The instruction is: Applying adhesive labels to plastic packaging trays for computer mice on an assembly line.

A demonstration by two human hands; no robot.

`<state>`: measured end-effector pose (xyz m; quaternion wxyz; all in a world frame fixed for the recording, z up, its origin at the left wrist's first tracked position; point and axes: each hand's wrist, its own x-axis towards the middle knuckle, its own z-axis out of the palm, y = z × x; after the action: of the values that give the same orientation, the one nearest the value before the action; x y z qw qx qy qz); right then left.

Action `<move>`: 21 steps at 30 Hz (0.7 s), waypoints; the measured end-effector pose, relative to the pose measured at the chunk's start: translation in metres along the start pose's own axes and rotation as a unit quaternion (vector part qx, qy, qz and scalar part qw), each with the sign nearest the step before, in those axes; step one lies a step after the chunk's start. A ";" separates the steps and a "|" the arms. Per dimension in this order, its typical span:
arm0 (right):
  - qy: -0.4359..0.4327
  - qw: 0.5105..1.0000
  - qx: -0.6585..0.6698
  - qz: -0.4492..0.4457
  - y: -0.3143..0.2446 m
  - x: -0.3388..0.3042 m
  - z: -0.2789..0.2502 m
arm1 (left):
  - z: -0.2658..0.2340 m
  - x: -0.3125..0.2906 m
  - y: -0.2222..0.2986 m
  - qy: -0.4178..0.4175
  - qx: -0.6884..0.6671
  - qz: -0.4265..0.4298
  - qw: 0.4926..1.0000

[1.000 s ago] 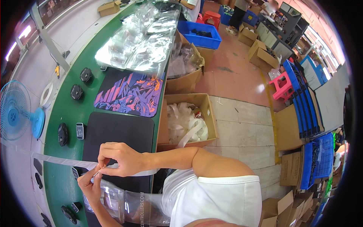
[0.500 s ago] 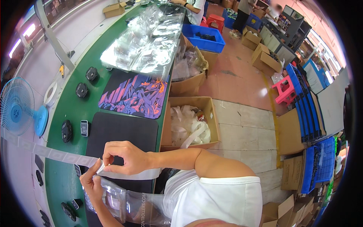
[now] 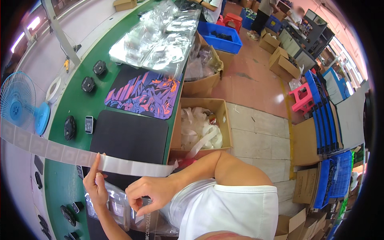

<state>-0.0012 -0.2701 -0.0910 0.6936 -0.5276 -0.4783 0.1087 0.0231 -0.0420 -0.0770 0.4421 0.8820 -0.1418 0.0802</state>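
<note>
A long pale strip of labels (image 3: 136, 168) runs from the left edge across the near black mat. My left hand (image 3: 96, 188) grips this strip, its index finger stretched over the front and another fingertip showing at the upper edge. Below the strip, my right hand (image 3: 150, 193) is bent over clear plastic packs, thumb and index finger brought together. At their tips shows a small pale piece that looks like a label. The clear plastic packs (image 3: 120, 208) lie partly under both hands. A black mat (image 3: 130, 136) lies beyond the strip.
A patterned purple mat (image 3: 144, 94) and a heap of clear bags (image 3: 156, 48) lie farther along the green table (image 3: 74, 108). Round black devices (image 3: 70, 128) line its left side, near a blue fan (image 3: 42, 118). A carton (image 3: 228, 124) with crumpled backing strip stands right of the table.
My right hand has left the strip and moved down and right over the plastic packs. The strip now lies straighter across the mat, and my left hand still has it.
</note>
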 end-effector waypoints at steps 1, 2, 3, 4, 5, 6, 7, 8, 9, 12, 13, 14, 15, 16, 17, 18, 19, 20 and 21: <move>0.000 1.000 0.001 0.000 0.002 -0.004 0.003 | 0.003 -0.001 0.002 0.000 0.001 -0.001 1.000; -0.009 1.000 0.007 0.024 0.004 -0.010 0.007 | 0.008 0.000 0.007 0.013 0.009 0.011 1.000; -0.018 0.999 0.012 0.045 0.007 -0.015 0.010 | 0.012 0.002 0.009 0.026 0.019 0.024 0.999; -0.026 0.998 0.018 0.058 0.010 -0.019 0.013 | 0.012 0.003 0.003 0.023 0.035 0.042 0.998; -0.025 0.998 0.017 0.056 0.015 -0.020 0.017 | 0.011 0.004 0.005 0.023 0.036 0.043 0.998; -0.032 0.998 0.012 0.049 0.018 -0.021 0.021 | 0.011 0.003 0.008 0.022 0.027 0.029 0.999; -0.039 0.998 0.007 0.043 0.021 -0.022 0.025 | 0.011 0.003 0.011 0.020 0.018 0.015 1.000; -0.045 0.998 -0.015 0.030 0.025 -0.021 0.028 | 0.010 0.003 0.012 0.018 0.016 0.017 1.000; -0.043 0.998 -0.015 0.032 0.027 -0.020 0.030 | 0.007 0.002 0.012 0.013 0.021 0.006 1.000; -0.065 0.997 -0.027 0.021 0.031 -0.021 0.035 | 0.007 0.000 0.011 0.012 0.032 0.010 0.999; -0.066 0.997 -0.030 0.034 0.031 -0.023 0.037 | 0.008 0.001 0.010 0.016 0.039 0.024 0.999; -0.068 0.996 -0.032 0.048 0.033 -0.023 0.037 | 0.008 0.002 0.010 0.022 0.041 0.024 0.999; -0.067 0.996 -0.031 0.048 0.032 -0.024 0.038 | 0.009 0.001 0.012 0.015 0.037 0.021 0.999; -0.069 0.996 -0.029 0.050 0.032 -0.024 0.038 | 0.010 0.000 0.013 0.008 0.033 0.018 0.999; -0.071 0.996 -0.026 0.053 0.032 -0.025 0.037 | 0.010 0.000 0.015 0.006 0.034 0.017 0.999; -0.071 0.996 -0.024 0.056 0.031 -0.025 0.037 | 0.011 0.000 0.016 0.007 0.036 0.029 0.999; -0.073 0.995 -0.013 0.065 0.029 -0.025 0.037 | 0.013 -0.001 0.017 0.008 0.038 0.042 0.998; -0.074 0.994 -0.001 0.075 0.027 -0.028 0.038 | 0.016 -0.002 0.019 0.006 0.037 0.039 0.999; -0.077 0.994 0.000 0.075 0.026 -0.028 0.037 | 0.018 0.000 0.022 0.012 0.037 0.051 0.998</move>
<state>-0.0350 -0.2540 -0.1288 0.6447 -0.5521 -0.4894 0.2002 0.0167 -0.0688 -0.0712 0.4065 0.8882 -0.1785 0.1183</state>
